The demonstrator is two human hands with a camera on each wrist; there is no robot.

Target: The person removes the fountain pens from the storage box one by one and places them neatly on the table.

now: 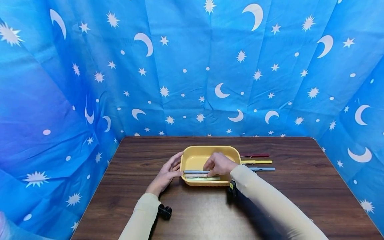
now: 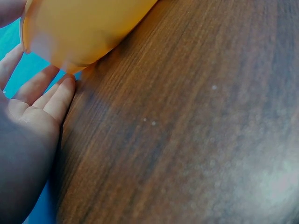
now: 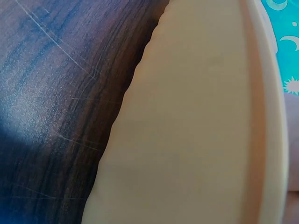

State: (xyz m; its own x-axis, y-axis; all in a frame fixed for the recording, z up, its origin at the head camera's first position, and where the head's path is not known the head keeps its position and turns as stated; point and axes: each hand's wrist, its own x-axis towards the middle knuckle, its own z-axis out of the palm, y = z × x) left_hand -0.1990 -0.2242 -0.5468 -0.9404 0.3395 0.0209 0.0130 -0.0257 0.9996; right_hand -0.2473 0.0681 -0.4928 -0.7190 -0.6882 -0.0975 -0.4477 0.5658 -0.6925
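Note:
A yellow plastic basket (image 1: 207, 148) stands on the dark wooden table. My left hand (image 1: 164, 174) rests against its left end, fingers fairly straight and thumb at the rim; in the left wrist view those fingers touch the basket's outer wall (image 2: 84, 32). Inside the basket my right hand (image 1: 220, 164) reaches down and pinches a grey-blue pen (image 1: 195, 172) near the front wall. Beside that pen lie a pinkish-white pen (image 1: 194, 175) and a pale green pen (image 1: 204, 179). The basket's side (image 3: 187, 116) fills the right wrist view and hides most of the hand.
Right of the basket, a dark red pen (image 1: 259, 155), a yellow pen (image 1: 261, 162) and a light blue pen (image 1: 267, 169) lie side by side on the table (image 1: 300, 186). A blue curtain (image 1: 192, 66) with moons and stars hangs behind and at both sides.

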